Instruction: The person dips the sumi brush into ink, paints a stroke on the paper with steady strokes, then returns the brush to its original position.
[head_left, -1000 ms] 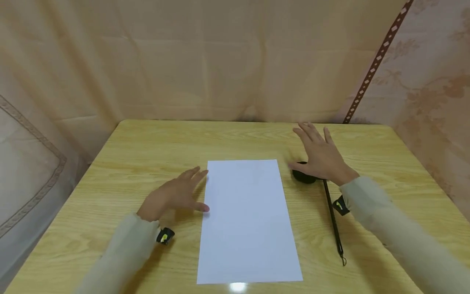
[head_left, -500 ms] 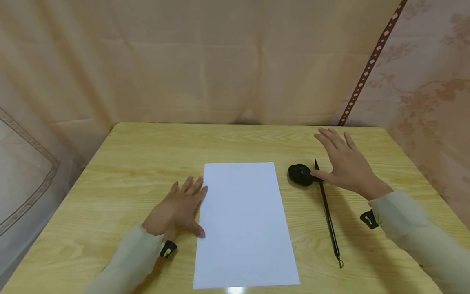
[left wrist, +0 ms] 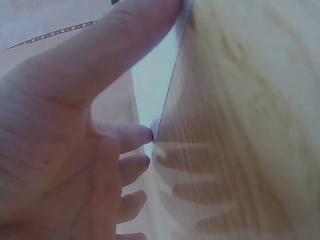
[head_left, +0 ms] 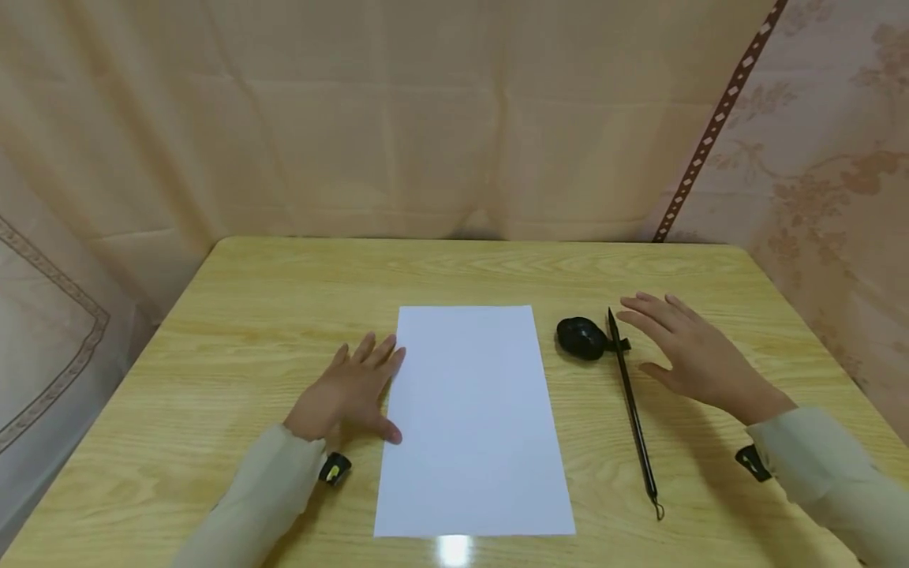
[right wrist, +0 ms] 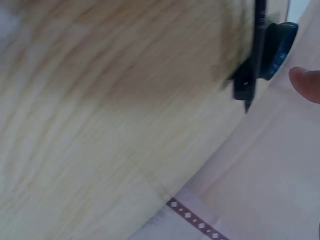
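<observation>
A blank white sheet of paper [head_left: 472,426] lies upright on the table in the head view. My left hand [head_left: 348,398] is at its left edge, fingers spread, with the thumb and some fingertips on the paper's border. To the right of the sheet sits a glossy black rounded object [head_left: 581,338], perhaps an inkstone, with a short stub on its right side. Across that stub lies a black calligraphy brush [head_left: 634,418], tip pointing away, hanging loop toward me. Right of the brush, my right hand [head_left: 699,359] hovers with relaxed fingers and holds nothing.
The wood-grain table [head_left: 234,331] reaches back to a beige curtain [head_left: 355,118]. A patterned cloth [head_left: 845,158] hangs at the right. Each wrist carries a small black camera mount.
My right hand has drawn back rightward from above the black object, uncovering it and the brush tip. My left hand's fingers have spread along the paper's edge. The sheet has slid slightly away from me.
</observation>
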